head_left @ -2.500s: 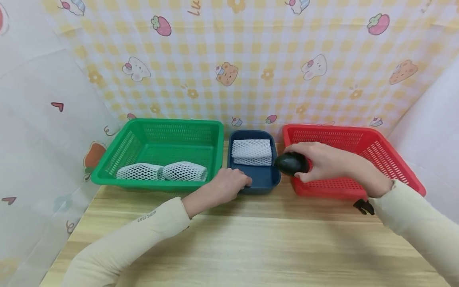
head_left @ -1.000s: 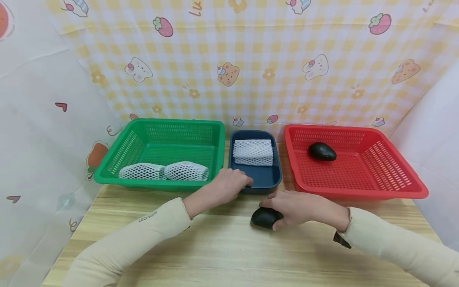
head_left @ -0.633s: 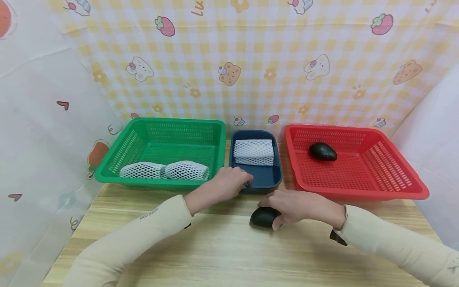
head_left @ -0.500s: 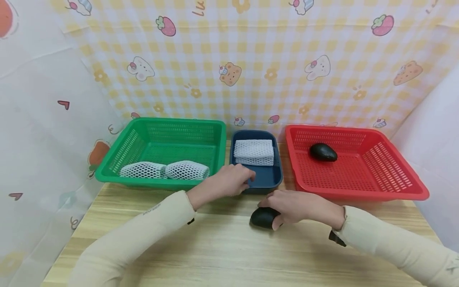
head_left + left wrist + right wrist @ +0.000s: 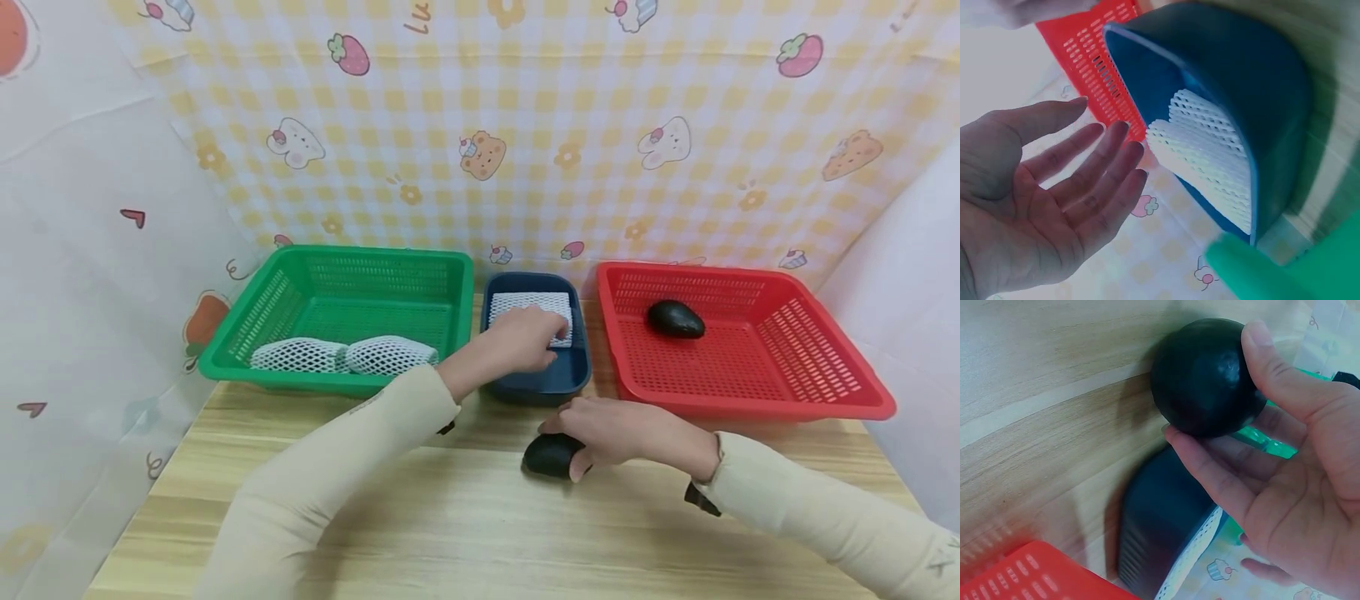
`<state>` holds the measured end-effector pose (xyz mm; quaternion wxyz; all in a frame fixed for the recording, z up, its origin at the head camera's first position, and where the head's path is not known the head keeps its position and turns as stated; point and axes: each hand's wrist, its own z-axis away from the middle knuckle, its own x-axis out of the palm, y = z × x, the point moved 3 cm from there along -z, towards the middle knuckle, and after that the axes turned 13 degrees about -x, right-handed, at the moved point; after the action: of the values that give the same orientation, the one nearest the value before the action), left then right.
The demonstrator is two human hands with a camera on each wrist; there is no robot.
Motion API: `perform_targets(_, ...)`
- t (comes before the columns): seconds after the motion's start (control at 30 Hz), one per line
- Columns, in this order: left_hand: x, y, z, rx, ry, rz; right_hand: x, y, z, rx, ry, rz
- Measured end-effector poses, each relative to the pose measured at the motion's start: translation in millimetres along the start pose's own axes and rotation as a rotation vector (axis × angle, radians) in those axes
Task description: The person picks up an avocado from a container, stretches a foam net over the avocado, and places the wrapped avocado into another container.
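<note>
My right hand (image 5: 618, 429) grips a dark avocado (image 5: 551, 457) low over the wooden table; the right wrist view shows thumb and fingers around the avocado (image 5: 1207, 378). My left hand (image 5: 521, 340) hovers over a small navy tray (image 5: 536, 392), its fingers loosely bent and holding nothing. Below it in the tray lie folded white foam net sleeves (image 5: 528, 299), partly covered by the hand. In the left wrist view the fingertips point toward these foam net sleeves (image 5: 1204, 165), with a gap between.
A red basket (image 5: 750, 407) on the right holds another avocado (image 5: 675, 319). On the left, a green basket (image 5: 337, 382) contains two pieces in white foam netting (image 5: 390, 357). A patterned cloth (image 5: 525, 100) hangs behind the containers.
My right hand has brought an avocado from the red basket to the table front. My left hand has left the tray's front rim and moved forward and right over the foam nets.
</note>
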<state>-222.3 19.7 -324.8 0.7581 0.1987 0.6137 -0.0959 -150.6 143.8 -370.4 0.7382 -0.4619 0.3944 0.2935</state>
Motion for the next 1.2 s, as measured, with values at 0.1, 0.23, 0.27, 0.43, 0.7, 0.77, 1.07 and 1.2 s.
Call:
perform_targets(0.1,-2.5,4.0,-5.3,-0.036,0.013,0.020,0.2,-0.5,-0.5,0.004,-0.003,-0.005)
perform_targets(0.23,-4.4,8.6,-13.6,-0.065,0.027,0.037,-0.6,-1.2,-0.3,0.014,-0.005,-0.013)
perform_targets(0.27,-4.6,9.2,-16.4,-0.072,0.032,0.038,-0.6,-1.2,-0.2,0.018,-0.005,-0.016)
perform_targets(0.43,-2.3,7.6,-32.6,-0.117,0.062,0.042,-0.5,-1.6,-0.4,0.024,-0.003,-0.021)
perform_targets(0.7,6.2,1.3,-50.7,-0.250,0.123,0.034,-0.5,-2.1,-0.6,0.036,-0.008,-0.011)
perform_targets(0.77,9.5,-0.2,-54.0,-0.267,0.136,0.026,-0.5,-2.2,-0.4,0.042,-0.010,-0.010)
perform_targets(1.07,24.6,-4.6,-65.9,-0.325,0.184,-0.068,-0.9,-1.5,0.6,0.049,-0.001,-0.021)
perform_targets(1.2,29.1,-6.2,-67.4,-0.350,0.181,-0.078,-0.5,-1.2,0.0,0.041,0.002,-0.025)
